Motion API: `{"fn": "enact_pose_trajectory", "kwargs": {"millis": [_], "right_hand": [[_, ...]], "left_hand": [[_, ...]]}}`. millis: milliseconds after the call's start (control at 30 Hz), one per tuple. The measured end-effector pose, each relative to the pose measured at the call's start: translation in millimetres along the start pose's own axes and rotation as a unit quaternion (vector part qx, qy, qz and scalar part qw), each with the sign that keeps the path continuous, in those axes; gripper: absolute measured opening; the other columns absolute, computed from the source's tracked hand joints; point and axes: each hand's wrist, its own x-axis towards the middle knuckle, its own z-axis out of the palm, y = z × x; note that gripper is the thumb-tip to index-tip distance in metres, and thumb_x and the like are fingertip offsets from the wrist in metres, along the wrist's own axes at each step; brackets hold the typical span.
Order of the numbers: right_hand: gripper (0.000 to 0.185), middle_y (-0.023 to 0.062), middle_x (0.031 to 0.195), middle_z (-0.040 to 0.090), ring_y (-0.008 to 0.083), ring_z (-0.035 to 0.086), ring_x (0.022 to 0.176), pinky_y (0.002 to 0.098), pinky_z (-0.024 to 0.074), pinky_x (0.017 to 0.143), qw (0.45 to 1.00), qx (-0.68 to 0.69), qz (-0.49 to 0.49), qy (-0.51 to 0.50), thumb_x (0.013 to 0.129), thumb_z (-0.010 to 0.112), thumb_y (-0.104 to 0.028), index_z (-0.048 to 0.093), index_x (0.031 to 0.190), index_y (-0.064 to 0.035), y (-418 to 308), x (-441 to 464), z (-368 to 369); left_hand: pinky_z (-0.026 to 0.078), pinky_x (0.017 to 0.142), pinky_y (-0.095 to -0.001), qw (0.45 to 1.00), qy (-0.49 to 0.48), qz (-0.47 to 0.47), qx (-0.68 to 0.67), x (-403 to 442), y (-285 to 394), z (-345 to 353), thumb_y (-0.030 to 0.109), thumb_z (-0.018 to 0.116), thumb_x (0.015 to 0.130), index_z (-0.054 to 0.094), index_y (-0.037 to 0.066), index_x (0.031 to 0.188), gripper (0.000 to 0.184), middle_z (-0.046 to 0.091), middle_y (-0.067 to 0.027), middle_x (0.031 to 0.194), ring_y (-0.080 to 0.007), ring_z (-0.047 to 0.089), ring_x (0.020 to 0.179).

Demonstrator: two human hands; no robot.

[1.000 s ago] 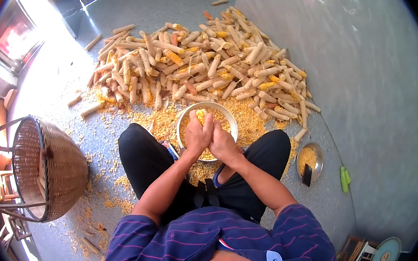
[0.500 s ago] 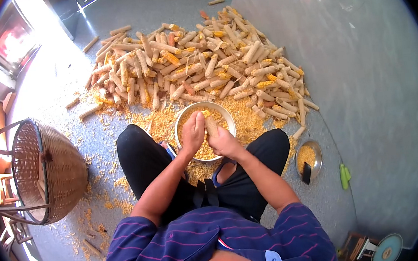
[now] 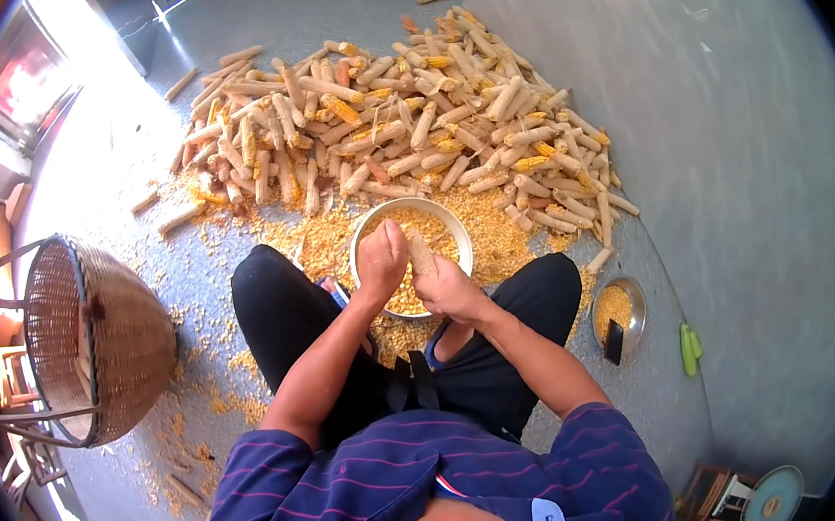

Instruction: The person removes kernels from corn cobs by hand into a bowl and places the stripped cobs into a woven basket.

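Observation:
Over a round white-rimmed basin (image 3: pixel 463 239) between my knees, both hands are close together. My right hand (image 3: pixel 453 289) is wrapped round a corn cob (image 3: pixel 421 253), pale and mostly stripped, which points up and away from me. Just beside it, my left hand (image 3: pixel 382 262) is closed with its fingers curled; what it holds, if anything, is hidden. Loose yellow corn kernels (image 3: pixel 409 299) lie in the basin below the hands.
Beyond the basin spreads a heap of corn cobs (image 3: pixel 375 134), mostly bare. Kernels litter the floor. A wicker basket (image 3: pixel 129 338) lies at left. At right are a metal bowl (image 3: pixel 635 330) holding kernels and a dark flat object (image 3: pixel 613 342), and a green object (image 3: pixel 690 350).
My left hand has turned and drawn slightly left, leaving a wider gap to the cob. The yellow bit between the hands no longer shows. My right hand keeps its grip.

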Motion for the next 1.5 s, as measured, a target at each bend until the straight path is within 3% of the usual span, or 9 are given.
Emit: {"fn": "enact_pose_trajectory", "kwargs": {"millis": [167, 300, 433, 867, 967, 1233, 1333, 1400, 1500], "right_hand": [[0.010, 0.0004, 0.067, 0.048, 0.0086, 0.044, 0.048, 0.0240, 0.0386, 0.042, 0.969, 0.213, 0.076, -0.099, 0.088, 0.052, -0.007, 0.046, 0.096, -0.0047, -12, 9, -9], [0.029, 0.0167, 0.082, 0.063, 0.0278, 0.065, 0.076, 0.0399, 0.0499, 0.069, 0.949, -0.281, -0.053, 0.135, 0.086, 0.058, -0.016, 0.050, 0.107, 0.0008, 1, 7, 7], [0.028, 0.0267, 0.087, 0.062, 0.0434, 0.062, 0.087, 0.0437, 0.0485, 0.072, 0.968, -0.210, -0.049, 0.126, 0.082, 0.058, -0.014, 0.050, 0.106, -0.0002, -1, 8, 9], [0.024, 0.0042, 0.072, 0.056, 0.0072, 0.052, 0.053, 0.0237, 0.0416, 0.048, 0.973, 0.174, 0.088, -0.121, 0.088, 0.053, -0.010, 0.050, 0.110, -0.0019, -13, 2, -11], [0.020, 0.0125, 0.078, 0.062, 0.0275, 0.062, 0.060, 0.0425, 0.0485, 0.054, 0.952, -0.192, -0.209, 0.115, 0.083, 0.059, -0.008, 0.047, 0.098, -0.0035, 2, 11, 4], [0.027, 0.0135, 0.074, 0.062, 0.0355, 0.062, 0.061, 0.0466, 0.0479, 0.056, 0.845, -0.447, -0.222, 0.193, 0.081, 0.061, -0.010, 0.048, 0.105, -0.0071, 13, 9, -2], [0.021, 0.0063, 0.070, 0.059, 0.0221, 0.059, 0.055, 0.0398, 0.0468, 0.052, 0.941, -0.196, -0.245, 0.124, 0.085, 0.057, -0.008, 0.049, 0.104, -0.0053, 13, 12, 1], [0.016, -0.0003, 0.070, 0.053, 0.0093, 0.051, 0.053, 0.0287, 0.0423, 0.047, 0.984, 0.150, 0.074, -0.057, 0.087, 0.054, -0.008, 0.051, 0.102, -0.0043, -16, 3, -6], [0.012, -0.0028, 0.069, 0.051, 0.0052, 0.046, 0.048, 0.0220, 0.0367, 0.043, 0.991, 0.128, 0.036, -0.033, 0.088, 0.055, -0.008, 0.052, 0.100, -0.0053, -14, 6, -3]], "left_hand": [[0.041, 0.051, -0.0375, 0.912, -0.010, -0.207, -0.353, -2, 8, 0, 0.025, 0.054, 0.096, 0.057, 0.000, 0.083, 0.028, 0.054, -0.0013, 0.062, -0.0137, 0.049, 0.054], [0.043, 0.053, -0.0422, 0.996, 0.051, -0.043, -0.066, 0, 10, 6, 0.029, 0.054, 0.095, 0.059, 0.001, 0.084, 0.031, 0.060, -0.0169, 0.064, -0.0319, 0.060, 0.057], [0.042, 0.055, -0.0392, 0.998, 0.023, -0.012, -0.055, 3, 25, -6, 0.024, 0.045, 0.099, 0.058, -0.003, 0.081, 0.035, 0.055, -0.0210, 0.064, -0.0344, 0.055, 0.058], [0.042, 0.053, -0.0396, 0.990, 0.050, -0.086, -0.101, -3, 21, -6, 0.024, 0.042, 0.100, 0.054, -0.001, 0.077, 0.036, 0.056, -0.0137, 0.062, -0.0282, 0.054, 0.053], [0.041, 0.052, -0.0345, 0.952, 0.032, -0.139, -0.272, -5, 19, -7, 0.026, 0.046, 0.100, 0.053, -0.001, 0.077, 0.036, 0.054, -0.0031, 0.065, -0.0152, 0.050, 0.058], [0.042, 0.054, -0.0370, 0.997, 0.031, -0.038, -0.053, 0, 14, -5, 0.024, 0.043, 0.100, 0.059, -0.001, 0.086, 0.034, 0.055, -0.0125, 0.063, -0.0254, 0.053, 0.056], [0.042, 0.055, -0.0369, 0.994, 0.058, -0.042, -0.086, -6, 5, 3, 0.025, 0.042, 0.100, 0.060, -0.001, 0.087, 0.034, 0.056, -0.0137, 0.065, -0.0263, 0.053, 0.058], [0.045, 0.060, -0.0415, 0.992, 0.058, -0.061, -0.095, -7, 7, 3, 0.027, 0.043, 0.100, 0.060, -0.002, 0.088, 0.035, 0.060, -0.0217, 0.073, -0.0377, 0.058, 0.065], [0.044, 0.058, -0.0390, 0.977, 0.028, -0.121, -0.173, -4, 12, -1, 0.026, 0.044, 0.100, 0.060, -0.002, 0.086, 0.035, 0.058, -0.0196, 0.070, -0.0317, 0.056, 0.060]]}}
